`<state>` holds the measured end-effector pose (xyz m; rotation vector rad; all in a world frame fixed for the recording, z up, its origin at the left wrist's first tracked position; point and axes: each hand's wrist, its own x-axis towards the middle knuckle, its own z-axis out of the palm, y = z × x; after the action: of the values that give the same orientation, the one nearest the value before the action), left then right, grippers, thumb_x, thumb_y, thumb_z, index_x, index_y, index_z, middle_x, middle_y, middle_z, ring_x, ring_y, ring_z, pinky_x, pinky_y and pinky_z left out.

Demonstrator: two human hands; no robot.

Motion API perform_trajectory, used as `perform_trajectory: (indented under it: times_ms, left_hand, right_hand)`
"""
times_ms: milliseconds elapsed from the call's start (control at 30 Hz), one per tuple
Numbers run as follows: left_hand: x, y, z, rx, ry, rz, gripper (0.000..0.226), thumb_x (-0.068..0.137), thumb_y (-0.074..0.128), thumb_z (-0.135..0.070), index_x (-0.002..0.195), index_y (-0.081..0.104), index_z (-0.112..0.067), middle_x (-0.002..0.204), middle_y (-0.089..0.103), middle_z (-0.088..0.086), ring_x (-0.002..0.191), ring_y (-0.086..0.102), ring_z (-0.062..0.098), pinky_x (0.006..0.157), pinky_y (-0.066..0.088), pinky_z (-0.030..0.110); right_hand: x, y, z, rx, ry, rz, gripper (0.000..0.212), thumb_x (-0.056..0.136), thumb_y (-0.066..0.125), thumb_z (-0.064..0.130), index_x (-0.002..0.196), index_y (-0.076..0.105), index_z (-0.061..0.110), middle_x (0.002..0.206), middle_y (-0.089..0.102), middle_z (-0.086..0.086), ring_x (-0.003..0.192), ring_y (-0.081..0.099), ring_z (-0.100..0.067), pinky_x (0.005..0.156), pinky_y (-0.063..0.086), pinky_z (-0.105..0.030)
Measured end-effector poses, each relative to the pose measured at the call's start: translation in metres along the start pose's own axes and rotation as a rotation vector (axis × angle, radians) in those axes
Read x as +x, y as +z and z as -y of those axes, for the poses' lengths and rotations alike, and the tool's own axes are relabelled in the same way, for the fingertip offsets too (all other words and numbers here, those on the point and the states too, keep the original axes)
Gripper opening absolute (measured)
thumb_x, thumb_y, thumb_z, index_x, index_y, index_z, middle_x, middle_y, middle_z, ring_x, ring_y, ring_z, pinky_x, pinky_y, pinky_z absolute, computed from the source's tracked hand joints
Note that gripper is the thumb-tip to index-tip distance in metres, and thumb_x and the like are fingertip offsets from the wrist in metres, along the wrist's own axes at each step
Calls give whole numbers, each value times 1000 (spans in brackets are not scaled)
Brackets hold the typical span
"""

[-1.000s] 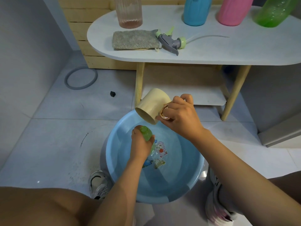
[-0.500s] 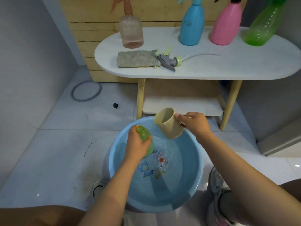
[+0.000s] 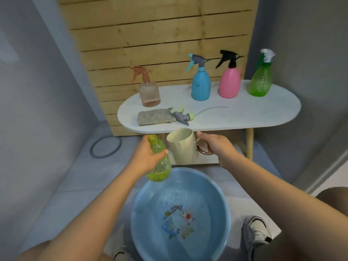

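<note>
Facing a white oval table bearing four capped spray bottles, and crouched over a blue basin of water on the floor before it. Gripping a cream cup by its ring handle in the right hand, fingers curled round it, upright beyond the basin's far rim. Clasping a small yellow-green bottle round its shoulder in the left hand, tilted, uncapped, just beside the cup. Hard to tell how much water inside. Probably mid-fill: left to pour from the cup, then screw on the loose spray head lying beside a grey cloth.
</note>
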<state>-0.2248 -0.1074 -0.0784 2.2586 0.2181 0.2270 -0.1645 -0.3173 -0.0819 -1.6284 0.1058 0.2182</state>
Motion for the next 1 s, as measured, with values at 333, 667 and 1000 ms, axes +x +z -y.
perform_trajectory:
  times_ms: [333,667,1000]
  left_hand:
    - [34,-8,-80,-2,84,56,44,81,73,-25,118,53,-11,110,65,2,104,60,20,91,47,34]
    - [79,28,-99,-118,85,75,46,78,77,-24,113,51,-11,103,64,0,100,61,20,92,48,38]
    - [92,48,-94,-73,93,97,39,77,76,-26,105,49,-20,95,57,-12,92,56,11,79,41,27]
  right_hand:
    - [20,-65,67,104,-9,-99,41,92,53,32,55,49,15,57,46,-1,45,39,-9,46,34,-17]
    - [69,-92,54,97,131,-266,32,95,46,31,71,58,13,67,46,-1,58,37,-13,52,28,-22]
    - [103,-103,42,-201,113,-352,38,98,36,36,107,64,11,89,53,-5,80,47,-23,71,33,-28]
